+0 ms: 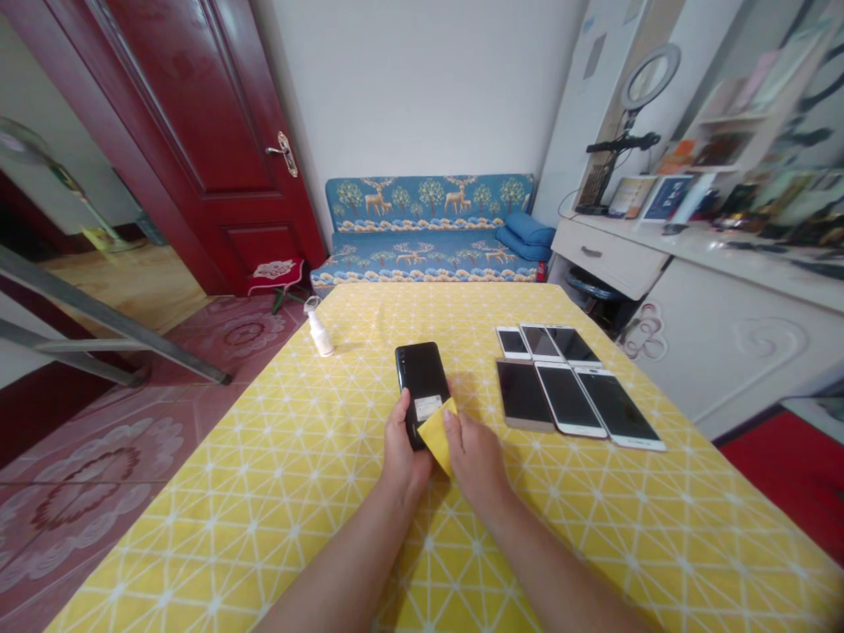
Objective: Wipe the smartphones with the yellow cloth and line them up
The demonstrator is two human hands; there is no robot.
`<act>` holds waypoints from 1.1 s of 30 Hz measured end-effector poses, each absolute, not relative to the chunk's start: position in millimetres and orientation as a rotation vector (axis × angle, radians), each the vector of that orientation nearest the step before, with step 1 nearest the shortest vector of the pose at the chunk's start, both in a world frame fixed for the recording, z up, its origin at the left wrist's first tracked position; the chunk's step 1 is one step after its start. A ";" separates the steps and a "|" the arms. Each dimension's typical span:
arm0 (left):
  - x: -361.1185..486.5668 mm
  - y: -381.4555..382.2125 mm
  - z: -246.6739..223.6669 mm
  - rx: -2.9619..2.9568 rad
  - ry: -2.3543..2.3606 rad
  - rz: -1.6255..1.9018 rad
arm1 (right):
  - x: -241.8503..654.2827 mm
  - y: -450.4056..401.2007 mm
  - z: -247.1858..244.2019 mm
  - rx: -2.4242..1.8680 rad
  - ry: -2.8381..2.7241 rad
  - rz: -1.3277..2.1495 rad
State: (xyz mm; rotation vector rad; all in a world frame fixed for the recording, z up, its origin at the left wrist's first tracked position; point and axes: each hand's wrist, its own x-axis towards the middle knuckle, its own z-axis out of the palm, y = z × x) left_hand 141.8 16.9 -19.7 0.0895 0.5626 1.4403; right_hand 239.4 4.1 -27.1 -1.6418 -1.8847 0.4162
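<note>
A black smartphone (422, 369) is held back side up, with a white label on its lower half. My left hand (403, 448) grips it by the lower left edge, thumb along the side. Between the thumb and fingers of my right hand (475, 457) is a folded yellow cloth (436, 437), which lies against the lower right part of the phone and covers that corner. To the right, several other phones (571, 400) lie in two rows on the table, dark screens up.
A yellow patterned cloth covers the table (316, 492). Near its far left edge stands a small white spray bottle (320, 332). Beyond are a blue sofa (428, 251) and a red stool (277, 274). A white dresser (613, 255) with a ring light stands at the right.
</note>
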 end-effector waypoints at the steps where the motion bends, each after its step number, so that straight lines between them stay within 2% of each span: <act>1: 141.6 17.2 -19.4 0.090 0.543 1.444 | 238.7 3.2 -26.1 -1.657 -1.903 0.421; 15: 124.8 21.6 -14.0 0.167 0.459 1.471 | 232.7 -9.9 -30.6 -1.509 -2.001 0.555; 18: 118.2 25.7 -13.5 0.182 0.467 1.499 | 229.4 -14.1 -31.9 -1.423 -1.962 0.705; 21: 113.5 28.3 -14.2 0.158 0.515 1.571 | 233.1 -9.7 -31.8 -1.229 -1.617 1.134; 24: 112.7 28.7 -16.1 0.184 0.542 1.626 | 244.7 0.2 -27.0 -0.991 -1.020 1.465; 28: 116.7 26.3 -18.3 0.261 0.529 1.582 | 267.8 9.8 -16.0 -0.717 -0.540 1.613; 31: 119.9 23.7 -18.6 0.297 0.506 1.556 | 282.2 12.2 -12.6 -0.551 -0.515 1.695; 33: 121.2 22.3 -18.3 0.309 0.486 1.532 | 286.7 13.4 -14.4 -0.601 -0.567 1.684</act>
